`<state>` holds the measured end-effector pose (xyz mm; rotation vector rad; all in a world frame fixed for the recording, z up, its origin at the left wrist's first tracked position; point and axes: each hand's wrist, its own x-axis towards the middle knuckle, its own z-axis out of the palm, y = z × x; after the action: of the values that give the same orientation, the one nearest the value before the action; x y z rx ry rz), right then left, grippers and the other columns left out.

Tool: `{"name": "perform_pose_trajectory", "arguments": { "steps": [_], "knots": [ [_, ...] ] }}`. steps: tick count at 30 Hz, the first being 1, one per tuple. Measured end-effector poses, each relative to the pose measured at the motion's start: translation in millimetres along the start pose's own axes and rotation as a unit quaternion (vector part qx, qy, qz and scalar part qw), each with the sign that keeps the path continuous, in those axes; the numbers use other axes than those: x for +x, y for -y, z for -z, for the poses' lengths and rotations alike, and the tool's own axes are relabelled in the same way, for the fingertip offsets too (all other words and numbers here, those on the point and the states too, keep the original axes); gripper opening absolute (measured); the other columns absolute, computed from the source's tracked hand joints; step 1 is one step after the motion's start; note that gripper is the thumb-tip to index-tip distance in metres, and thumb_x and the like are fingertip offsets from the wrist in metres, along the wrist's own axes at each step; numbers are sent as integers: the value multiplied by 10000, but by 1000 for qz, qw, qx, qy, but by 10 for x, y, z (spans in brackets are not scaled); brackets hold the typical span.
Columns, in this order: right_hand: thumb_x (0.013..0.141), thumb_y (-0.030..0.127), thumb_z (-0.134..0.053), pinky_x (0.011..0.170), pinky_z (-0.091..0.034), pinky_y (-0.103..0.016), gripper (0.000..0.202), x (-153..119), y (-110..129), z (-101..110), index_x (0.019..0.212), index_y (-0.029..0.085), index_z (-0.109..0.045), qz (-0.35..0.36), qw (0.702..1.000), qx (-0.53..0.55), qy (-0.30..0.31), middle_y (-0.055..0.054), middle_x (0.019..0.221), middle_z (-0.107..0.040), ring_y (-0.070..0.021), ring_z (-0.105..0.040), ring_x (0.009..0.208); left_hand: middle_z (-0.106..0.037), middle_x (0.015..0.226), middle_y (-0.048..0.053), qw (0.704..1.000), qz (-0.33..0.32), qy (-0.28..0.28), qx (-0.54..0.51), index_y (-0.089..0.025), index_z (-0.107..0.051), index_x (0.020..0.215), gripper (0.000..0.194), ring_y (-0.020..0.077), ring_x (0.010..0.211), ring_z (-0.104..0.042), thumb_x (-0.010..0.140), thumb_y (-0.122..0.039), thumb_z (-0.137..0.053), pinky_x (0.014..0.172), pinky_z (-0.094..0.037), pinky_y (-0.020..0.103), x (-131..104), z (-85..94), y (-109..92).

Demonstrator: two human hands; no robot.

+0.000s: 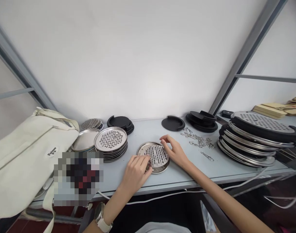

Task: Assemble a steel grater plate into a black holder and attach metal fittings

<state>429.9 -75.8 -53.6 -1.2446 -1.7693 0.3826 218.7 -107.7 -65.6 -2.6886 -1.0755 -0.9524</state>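
Observation:
A slotted metal grater disc (156, 155) lies in a shallow round metal dish (159, 170), a little tilted, with the dish's front rim showing below it. My left hand (138, 170) grips the disc's left front edge with fingers bent over it. At the right edge, my right hand (173, 150) has curved fingers and thumb around the disc's rim. Left of my hands stands a stack of grater discs (111, 140), holes showing in the top one. Several metal plain dishes (84, 139) are piled beside that stack.
Black round holders (173, 123) stand along the wall. Small metal clips (201, 141) lie scattered right of my hands. A tall stack of discs and black rings (247, 142) fills the right side. A cream bag (28, 158) covers the left, and a white cable (159, 198) runs along the front edge.

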Motion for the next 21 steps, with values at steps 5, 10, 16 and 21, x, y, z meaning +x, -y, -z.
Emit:
{"name": "perform_pose_trajectory", "arguments": {
  "steps": [5, 10, 16, 21],
  "knots": [
    [914, 270, -380, 922, -395, -373, 213, -343, 187, 84, 1096, 207, -471, 42, 998, -42, 27, -88, 1065, -540, -203, -498, 1034, -627, 968, 83, 1000, 21, 1, -6, -144, -526, 1088, 316, 215, 904, -579, 831, -326, -548, 856, -424, 382, -35, 32, -6],
    [885, 297, -453, 924, -413, -387, 266, -383, 220, 80, 1138, 219, -473, 87, 987, -71, 117, -97, 1125, -516, -216, -475, 1067, -619, 906, 74, 999, 44, 16, -6, -160, -548, 993, 194, 215, 884, -562, 870, -299, -490, 841, -416, 397, -46, 44, -8],
    [823, 387, -554, 962, -407, -394, 388, -375, 184, 74, 1173, 238, -475, 82, 980, -78, 162, -87, 1203, -492, -220, -444, 1142, -576, 1081, 96, 999, 52, -1, -15, -149, -493, 1114, 261, 207, 1004, -518, 875, -115, -395, 882, -393, 379, -66, 37, 15],
    [814, 404, -566, 973, -403, -387, 425, -378, 170, 81, 1197, 245, -472, 71, 981, -68, 168, -84, 1228, -480, -215, -433, 1161, -559, 831, 66, 1000, -6, -10, 6, -151, -535, 869, 215, 190, 798, -513, 823, -35, -361, 710, -403, 332, -118, 51, 29]
  ]
}}
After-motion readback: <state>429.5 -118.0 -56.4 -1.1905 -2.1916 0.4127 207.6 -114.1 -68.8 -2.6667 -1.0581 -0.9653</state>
